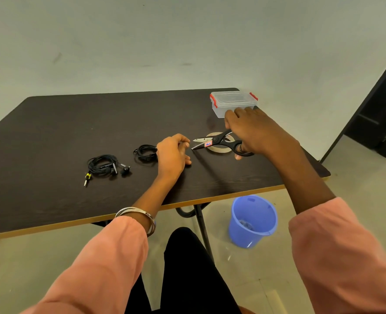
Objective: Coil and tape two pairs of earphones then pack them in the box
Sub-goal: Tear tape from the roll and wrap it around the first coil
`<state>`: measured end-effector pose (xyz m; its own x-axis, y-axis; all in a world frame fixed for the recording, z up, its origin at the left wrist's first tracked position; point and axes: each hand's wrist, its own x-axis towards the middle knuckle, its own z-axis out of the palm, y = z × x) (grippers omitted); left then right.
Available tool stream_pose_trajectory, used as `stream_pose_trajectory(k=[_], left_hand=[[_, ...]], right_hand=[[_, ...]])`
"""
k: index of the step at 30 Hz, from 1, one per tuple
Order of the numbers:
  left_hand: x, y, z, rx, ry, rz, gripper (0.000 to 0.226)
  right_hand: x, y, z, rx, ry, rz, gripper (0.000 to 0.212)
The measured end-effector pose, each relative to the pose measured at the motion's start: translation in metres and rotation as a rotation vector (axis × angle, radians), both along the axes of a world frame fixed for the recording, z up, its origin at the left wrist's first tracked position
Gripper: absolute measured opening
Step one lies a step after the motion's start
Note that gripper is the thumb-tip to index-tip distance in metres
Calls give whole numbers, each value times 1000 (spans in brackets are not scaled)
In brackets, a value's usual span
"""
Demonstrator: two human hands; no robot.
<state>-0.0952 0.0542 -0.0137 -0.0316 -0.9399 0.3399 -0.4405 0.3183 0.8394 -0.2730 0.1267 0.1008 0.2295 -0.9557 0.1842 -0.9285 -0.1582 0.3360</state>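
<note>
Head view; looks forward-down over table [51,123]

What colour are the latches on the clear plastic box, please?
Red, seen in the head view on the box's two ends.

The scene is evenly and softly lit. Faint shadows are cast on the dark table [51,123]. Straight edges are bowed by wide-angle distortion; focus is sharp throughout.

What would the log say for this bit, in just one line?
right hand: holds open scissors over tape roll | left hand: fingers curled beside coiled earphones | second earphones: on table | box: lid on
</note>
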Motion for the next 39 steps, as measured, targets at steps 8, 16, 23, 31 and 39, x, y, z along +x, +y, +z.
stream_pose_trajectory(k=[8,16,23,31,39], left_hand=[[0,1,-1,-6,13,-20,15],[0,-2,-4,8,31,41,11],[1,-1,-3,97,178,71,21],[3,15,5,-86,58,-295,15],[-8,11,-2,-225,-617,-467,17]], right_hand=[[1,-1,-7,17,-115,-37,54],[-23,-3,-21,26,-153,-50,84],[-38,-10,-26,136,-310,-143,83],[-51,-14,-33,327,-807,-221,81],[-48,-23,-37,348,-841,-196,79]])
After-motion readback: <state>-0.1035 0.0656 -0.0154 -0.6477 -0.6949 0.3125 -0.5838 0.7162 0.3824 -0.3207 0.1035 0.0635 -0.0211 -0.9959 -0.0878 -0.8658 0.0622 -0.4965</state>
